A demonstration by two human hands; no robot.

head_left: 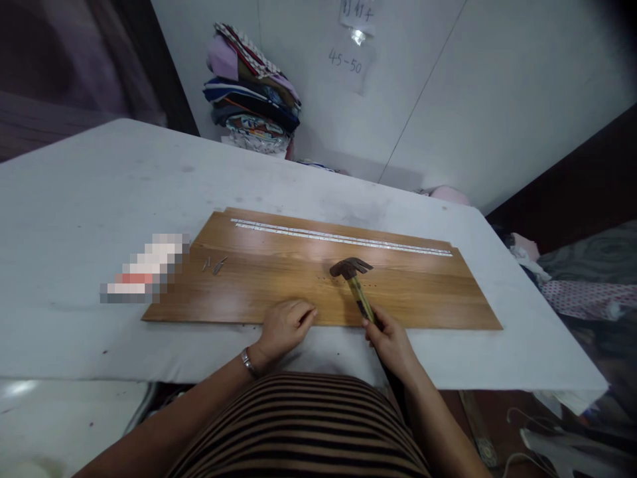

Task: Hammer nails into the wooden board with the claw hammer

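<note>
A long wooden board (279,279) lies flat on a white table (89,212). My right hand (391,342) is closed round the yellow handle of a claw hammer (351,269), whose dark head rests on the board beside a row of small nail holes. My left hand (284,325) rests on the board's near edge, fingers curled and pressed down; I cannot see anything in them. Loose nails (213,265) lie on the board's left part. A white strip (343,237) runs along the board's far side.
A blurred-out small object (144,269) sits on the table left of the board. A pile of folded cloths (251,89) leans against the white wall behind the table. More fabric (587,292) lies off the table's right edge.
</note>
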